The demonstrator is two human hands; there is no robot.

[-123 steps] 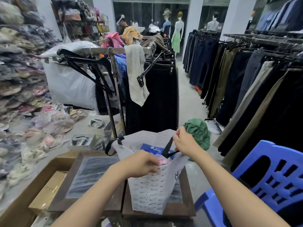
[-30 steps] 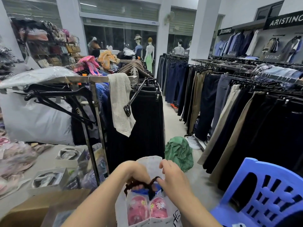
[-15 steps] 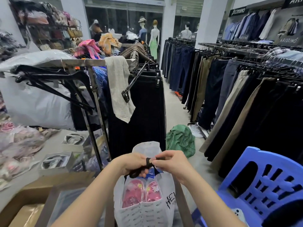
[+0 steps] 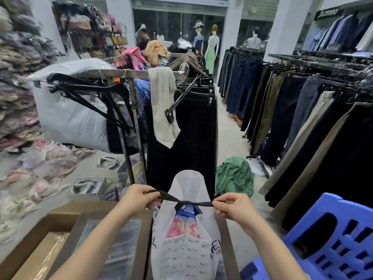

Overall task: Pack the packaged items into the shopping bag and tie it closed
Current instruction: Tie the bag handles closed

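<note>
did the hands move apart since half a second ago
Yes. The left hand and right hand have pulled outward to either side of the shopping bag, stretching the black handles taut; before, they met above it.

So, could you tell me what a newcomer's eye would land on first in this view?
Probably the white shopping bag at bottom centre, its black handles pulled taut sideways between the left hand and right hand, each shut in a grip on one end. Next, the blue plastic chair at lower right and the green bundle on the floor behind the bag.
</note>
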